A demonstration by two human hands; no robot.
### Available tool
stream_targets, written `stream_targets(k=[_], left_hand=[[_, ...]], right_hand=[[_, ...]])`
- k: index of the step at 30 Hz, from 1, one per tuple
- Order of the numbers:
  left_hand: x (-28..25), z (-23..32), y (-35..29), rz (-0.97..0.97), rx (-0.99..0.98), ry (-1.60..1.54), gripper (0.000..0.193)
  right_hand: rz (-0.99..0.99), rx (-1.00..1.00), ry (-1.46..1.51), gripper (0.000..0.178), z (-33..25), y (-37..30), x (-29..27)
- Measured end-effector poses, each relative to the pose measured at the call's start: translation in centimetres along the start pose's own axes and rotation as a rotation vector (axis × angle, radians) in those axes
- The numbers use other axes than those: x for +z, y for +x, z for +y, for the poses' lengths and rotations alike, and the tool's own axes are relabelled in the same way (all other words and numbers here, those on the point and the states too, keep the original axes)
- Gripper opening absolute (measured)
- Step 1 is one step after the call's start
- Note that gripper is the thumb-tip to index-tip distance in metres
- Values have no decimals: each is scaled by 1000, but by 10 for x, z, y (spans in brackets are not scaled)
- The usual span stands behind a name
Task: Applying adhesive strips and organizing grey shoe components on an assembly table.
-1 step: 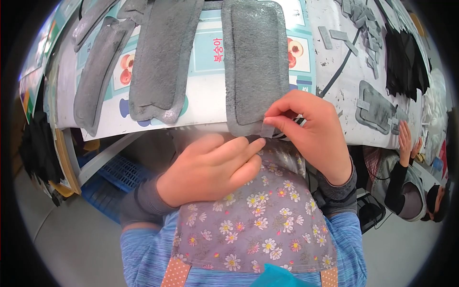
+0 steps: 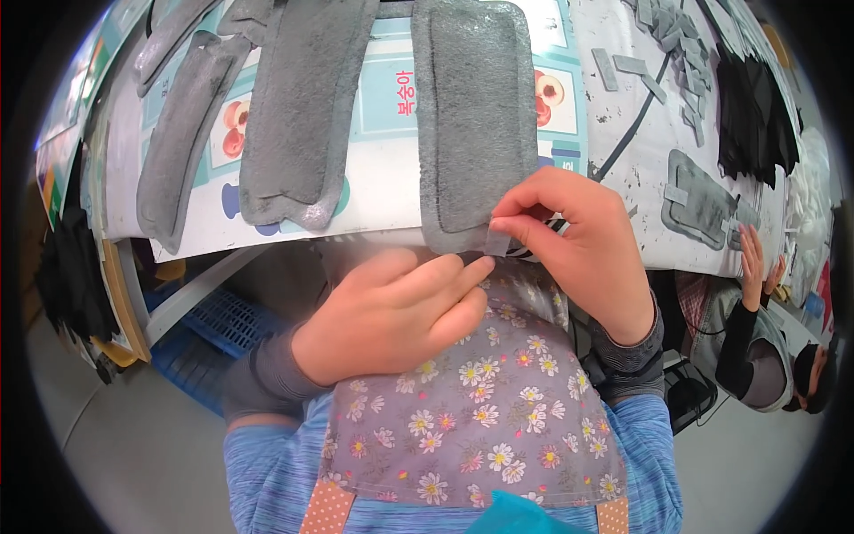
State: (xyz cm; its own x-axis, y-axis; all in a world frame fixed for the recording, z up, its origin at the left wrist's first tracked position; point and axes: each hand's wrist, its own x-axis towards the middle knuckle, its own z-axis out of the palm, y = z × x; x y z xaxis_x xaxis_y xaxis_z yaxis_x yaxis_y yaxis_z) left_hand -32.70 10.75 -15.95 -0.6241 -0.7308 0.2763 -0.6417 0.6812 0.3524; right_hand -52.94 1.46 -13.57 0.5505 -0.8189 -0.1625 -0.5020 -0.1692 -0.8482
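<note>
A long grey felt-like pad (image 2: 476,116) with a flattened border lies with its near end at the table's front edge. At that end's right corner, my right hand (image 2: 583,240) pinches a small light-grey tab (image 2: 498,243) between thumb and forefinger. My left hand (image 2: 396,311) is just below the pad's near edge, its fingers bent and close together. One left fingertip reaches the tab's lower end; whatever these fingers grip is hidden. A second grey pad (image 2: 307,107) lies to the left, and a narrower folded grey piece (image 2: 191,147) lies beyond it.
Loose grey tabs (image 2: 680,49) are heaped at the far right, near a bundle of black strips (image 2: 756,116). A smaller grey pad (image 2: 698,200) lies close to another person's hand (image 2: 753,262). A blue plastic basket (image 2: 222,320) is under the table at left.
</note>
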Motion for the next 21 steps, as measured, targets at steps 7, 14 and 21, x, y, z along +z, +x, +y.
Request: stream_targets(k=[7, 14, 21], left_hand=[[2, 1, 3, -47, -29, 23, 10], [5, 2, 7, -19, -51, 22, 11], [3, 5, 10, -46, -33, 75, 13]], right_hand=[[11, -18, -28, 7, 2, 2, 3], [35, -118, -113, 10, 7, 4, 8], [83, -193, -246, 22, 6, 4, 14]])
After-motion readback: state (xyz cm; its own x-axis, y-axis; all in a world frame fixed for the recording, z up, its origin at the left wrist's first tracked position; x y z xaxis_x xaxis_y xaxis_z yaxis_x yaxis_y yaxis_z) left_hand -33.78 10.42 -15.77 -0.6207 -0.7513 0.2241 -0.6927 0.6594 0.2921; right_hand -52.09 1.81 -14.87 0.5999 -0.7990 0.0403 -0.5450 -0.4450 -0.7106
